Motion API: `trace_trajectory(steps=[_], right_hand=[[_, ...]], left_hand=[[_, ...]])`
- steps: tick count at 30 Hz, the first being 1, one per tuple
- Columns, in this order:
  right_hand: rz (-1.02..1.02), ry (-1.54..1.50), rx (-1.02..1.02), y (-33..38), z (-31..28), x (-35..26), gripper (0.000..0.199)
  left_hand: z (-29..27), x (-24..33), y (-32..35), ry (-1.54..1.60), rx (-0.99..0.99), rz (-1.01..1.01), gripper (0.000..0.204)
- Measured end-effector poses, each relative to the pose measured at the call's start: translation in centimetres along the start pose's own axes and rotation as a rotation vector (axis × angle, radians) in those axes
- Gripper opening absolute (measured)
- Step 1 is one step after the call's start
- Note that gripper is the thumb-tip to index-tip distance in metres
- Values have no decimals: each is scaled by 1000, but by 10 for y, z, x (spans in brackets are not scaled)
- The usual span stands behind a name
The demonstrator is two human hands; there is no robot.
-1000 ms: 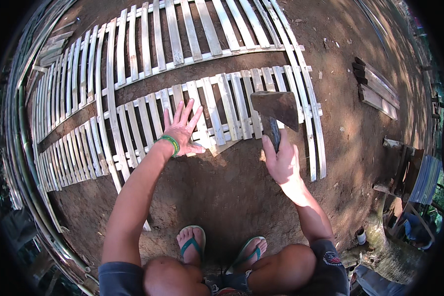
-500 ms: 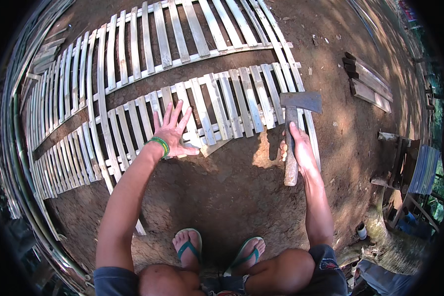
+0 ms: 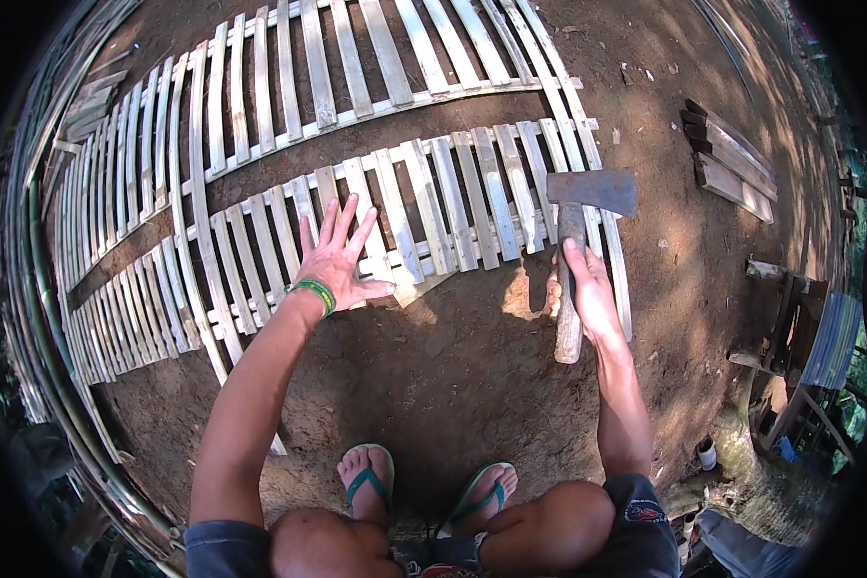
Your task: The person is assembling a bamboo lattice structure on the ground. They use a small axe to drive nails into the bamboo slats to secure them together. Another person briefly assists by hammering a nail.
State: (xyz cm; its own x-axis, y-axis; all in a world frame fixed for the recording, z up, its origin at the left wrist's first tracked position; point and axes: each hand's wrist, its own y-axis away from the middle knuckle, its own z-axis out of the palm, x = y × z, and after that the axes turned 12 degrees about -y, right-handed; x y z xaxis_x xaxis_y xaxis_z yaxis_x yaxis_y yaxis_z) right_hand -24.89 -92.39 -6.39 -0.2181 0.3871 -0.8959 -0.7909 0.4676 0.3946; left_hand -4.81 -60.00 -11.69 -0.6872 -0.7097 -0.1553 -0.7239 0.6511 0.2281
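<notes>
My right hand point(image 3: 590, 287) is wrapped round the wooden handle of an axe point(image 3: 568, 318). Its dark, rusty metal head point(image 3: 595, 192) points up and to the right, over the end of the slats. My left hand point(image 3: 335, 252), fingers spread, is over the lower edge of a slatted wooden panel point(image 3: 356, 197); whether it presses on the slats or hovers I cannot tell. That panel lies on the ground, made of pale strips fixed across long rails. A green and yellow band circles my left wrist.
Several short boards point(image 3: 732, 159) lie on the dirt to the right. Beyond them, lower down, stand a wooden frame with a corrugated sheet point(image 3: 827, 339) and a tree trunk point(image 3: 775, 482). Long bamboo poles point(image 3: 53, 318) run along the left side. My sandalled feet point(image 3: 366, 486) are below.
My hands hold nearly the same pose, the axe still in the right one. The view has shifted slightly, so the panel and boards sit a little differently.
</notes>
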Motion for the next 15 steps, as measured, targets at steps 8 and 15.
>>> trace_trajectory(steps=[8, 15], right_hand=[[70, 451, -271, 10, 18, -3, 42], [-318, 210, -22, 32, 43, -14, 33]], left_hand=[[-12, 6, -3, 2, -47, -6, 132], [-4, 2, 2, -1, -27, 0, 138]])
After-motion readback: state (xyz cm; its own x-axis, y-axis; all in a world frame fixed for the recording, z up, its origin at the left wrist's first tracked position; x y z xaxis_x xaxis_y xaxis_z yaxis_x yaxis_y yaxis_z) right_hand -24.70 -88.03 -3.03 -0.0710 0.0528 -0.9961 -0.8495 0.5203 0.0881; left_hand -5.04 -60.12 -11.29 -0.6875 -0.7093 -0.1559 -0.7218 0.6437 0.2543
